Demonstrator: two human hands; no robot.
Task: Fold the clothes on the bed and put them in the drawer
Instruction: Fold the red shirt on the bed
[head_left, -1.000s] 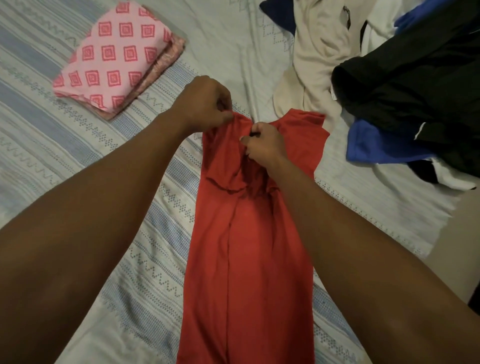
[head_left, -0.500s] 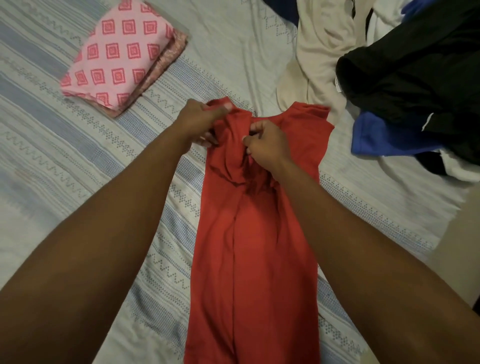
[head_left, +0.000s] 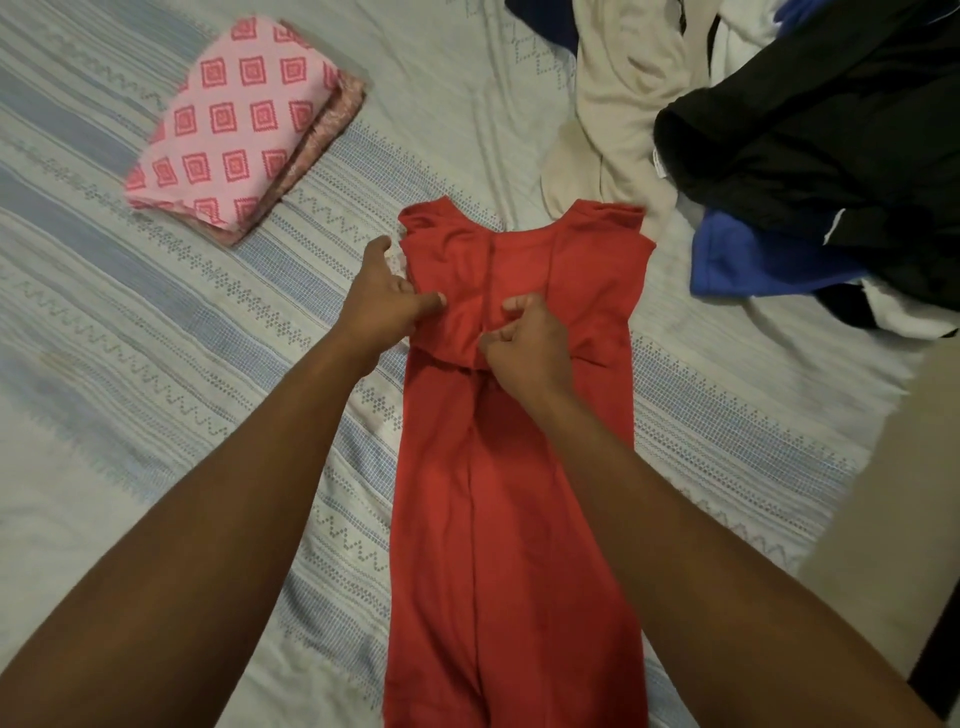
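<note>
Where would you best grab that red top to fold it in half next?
Probably the two shoulder corners at the far end of the red top, one per hand, pinched from above and drawn toward the near end. It lies flat on the bed as a long narrow strip, sides already folded in.

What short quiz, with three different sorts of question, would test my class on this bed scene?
1. True or false: the red garment is crumpled into a ball.
2. Multiple choice: what lies folded at the far left of the bed? A a green towel; B the pink patterned cloth; C a yellow sock.
3. Short answer: which hand pinches the fabric at the garment's middle?

Key: 1 false, it lies stretched out lengthwise. 2 B. 3 the right hand.
</note>
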